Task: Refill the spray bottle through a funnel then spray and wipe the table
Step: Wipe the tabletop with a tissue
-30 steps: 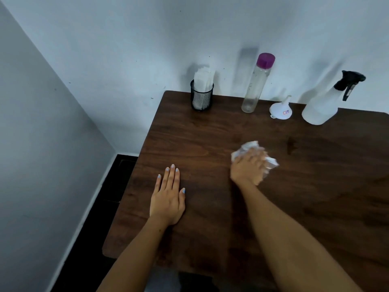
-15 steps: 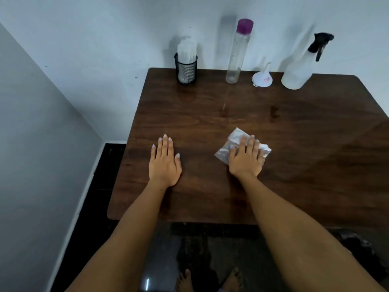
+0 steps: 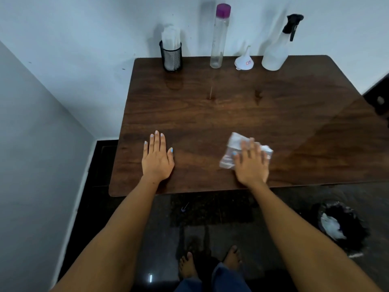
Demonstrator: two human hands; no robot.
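Observation:
My right hand [image 3: 251,163] presses flat on a crumpled white tissue [image 3: 228,151] near the front edge of the dark wooden table [image 3: 210,114]. My left hand [image 3: 156,159] lies flat on the table to the left, fingers together, holding nothing. Against the back wall stand a clear spray bottle [image 3: 277,49] with a black trigger head, a white funnel [image 3: 244,61] turned upside down, and a tall clear bottle [image 3: 219,39] with a purple cap.
A black mesh cup [image 3: 171,54] holding white paper stands at the back left of the table. On the dark floor to the right sits a black-lined bin [image 3: 341,224] with white tissue inside. My bare feet [image 3: 210,264] show below the table edge.
My right hand has slid the tissue toward the table's front edge and a little right. The camera has pulled back and tilted down, showing floor, bin and feet. My left hand stays flat.

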